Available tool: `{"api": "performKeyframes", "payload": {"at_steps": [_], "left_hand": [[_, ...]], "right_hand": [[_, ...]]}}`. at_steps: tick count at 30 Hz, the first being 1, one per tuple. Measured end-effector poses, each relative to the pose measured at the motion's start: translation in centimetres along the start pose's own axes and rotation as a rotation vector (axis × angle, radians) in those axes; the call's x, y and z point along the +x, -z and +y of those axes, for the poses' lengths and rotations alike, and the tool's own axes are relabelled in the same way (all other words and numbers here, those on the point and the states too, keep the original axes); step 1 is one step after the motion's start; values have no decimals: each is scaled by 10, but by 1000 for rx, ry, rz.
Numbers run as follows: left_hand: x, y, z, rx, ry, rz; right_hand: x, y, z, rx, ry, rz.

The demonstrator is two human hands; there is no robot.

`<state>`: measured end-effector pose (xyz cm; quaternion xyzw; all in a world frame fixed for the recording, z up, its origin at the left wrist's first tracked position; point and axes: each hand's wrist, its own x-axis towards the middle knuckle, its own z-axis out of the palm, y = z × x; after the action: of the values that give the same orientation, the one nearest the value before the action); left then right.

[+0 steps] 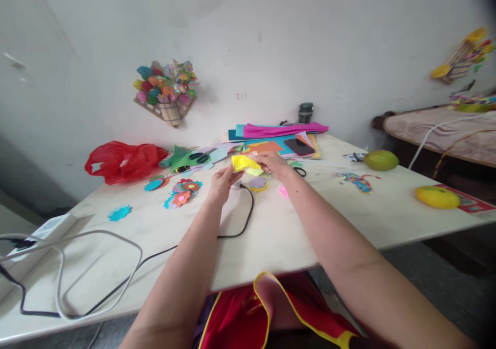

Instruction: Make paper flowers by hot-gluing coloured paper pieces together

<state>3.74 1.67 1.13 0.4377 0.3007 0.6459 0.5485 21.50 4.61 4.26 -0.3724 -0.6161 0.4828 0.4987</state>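
Observation:
A piece of bright yellow paper (pixel 244 162) is stretched between my two hands above the middle of the table. My left hand (pixel 225 183) pinches its left end, while my right hand (pixel 271 164) grips the right end with fingers closed. Just under the yellow piece, a paler yellow-green bit shows near my right fingers. Beneath my hands lies a lilac and yellow paper flower (pixel 258 185). A pink paper piece (pixel 284 191) rests by my right wrist, and a scissors handle (pixel 299 172) shows behind my right forearm.
Paper flowers (pixel 182 198), a blue flower (pixel 120 213) and a red plastic bag (pixel 123 160) are on the left. Black scissors (pixel 199 157) and a phone (pixel 299 146) lie farther back. Cables cross the front left beside a power strip (pixel 42 235). Two mangoes (pixel 381 160) sit right.

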Motion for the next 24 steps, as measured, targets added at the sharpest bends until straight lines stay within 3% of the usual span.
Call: {"api": "performKeyframes", "payload": {"at_steps": [5,8,13,24], "left_hand": [[2,1,2,104,-63,214],[1,0,4,133,-63,291],[-3,-3,5,143,-112,251],[-1,2,5,174,-87,281]], "right_hand": [[5,19,7,-95,-71,180],[6,18,17,-225,-142,260],[8,7,31,-358,-244,239],[14,5,25,-353,-25,284]]}}
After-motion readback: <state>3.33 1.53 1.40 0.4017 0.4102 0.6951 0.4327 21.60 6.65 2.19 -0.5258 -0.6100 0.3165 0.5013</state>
